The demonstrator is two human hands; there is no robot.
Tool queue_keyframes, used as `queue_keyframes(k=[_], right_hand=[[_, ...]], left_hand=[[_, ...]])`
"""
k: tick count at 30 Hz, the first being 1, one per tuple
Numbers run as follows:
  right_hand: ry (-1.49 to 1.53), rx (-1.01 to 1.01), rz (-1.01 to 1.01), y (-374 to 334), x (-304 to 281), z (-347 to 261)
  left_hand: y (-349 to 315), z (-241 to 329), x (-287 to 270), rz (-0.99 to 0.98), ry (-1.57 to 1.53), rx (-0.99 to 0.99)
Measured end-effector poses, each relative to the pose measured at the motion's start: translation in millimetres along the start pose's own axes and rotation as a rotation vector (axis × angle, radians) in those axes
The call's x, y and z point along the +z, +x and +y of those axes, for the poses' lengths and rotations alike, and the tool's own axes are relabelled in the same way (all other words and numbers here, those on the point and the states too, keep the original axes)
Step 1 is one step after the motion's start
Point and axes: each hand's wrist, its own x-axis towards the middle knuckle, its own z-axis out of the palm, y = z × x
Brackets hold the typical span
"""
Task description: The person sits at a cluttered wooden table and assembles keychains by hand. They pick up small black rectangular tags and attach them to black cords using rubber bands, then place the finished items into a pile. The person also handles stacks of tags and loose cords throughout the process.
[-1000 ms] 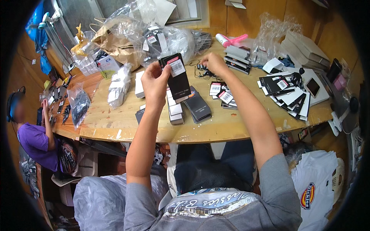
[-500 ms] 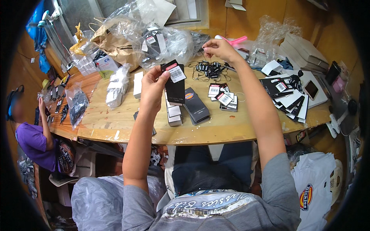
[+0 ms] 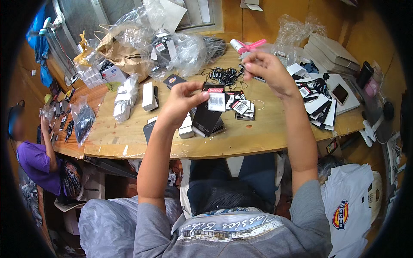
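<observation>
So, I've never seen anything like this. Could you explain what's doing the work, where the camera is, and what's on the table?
There's no machine here: a person works bare-handed. The camera is worn on that person's head, looking down; its fisheye lens bends straight edges near the rim.

The left grip holds a black rectangular card tag with a white barcode label. The right grip is raised, fingers close together; I can't tell whether it holds anything.

On the yellowish wooden table lie a tangle of thin black cords, a spread of black and white cards, a brown paper bag and clear plastic bags. At the far left is another person in a purple shirt.
</observation>
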Motion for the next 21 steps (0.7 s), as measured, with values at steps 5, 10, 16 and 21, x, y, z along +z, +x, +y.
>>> queue_keyframes(k=[5,10,16,21], right_hand=[[-0.128,0.238,-0.129,-52,-8,14],[-0.197,-0.015,-0.124,-76,33,25],[0.238,0.122,-0.046,-97,60,15],[0.216,0.125,0.044,-113,72,15]], left_hand=[[-24,-2,1,-0.021,0.113,-0.104],[-30,-6,33,-0.228,0.208,-0.180],[-41,5,44,-0.400,0.103,-0.217],[-50,10,49,-0.418,0.108,-0.265]])
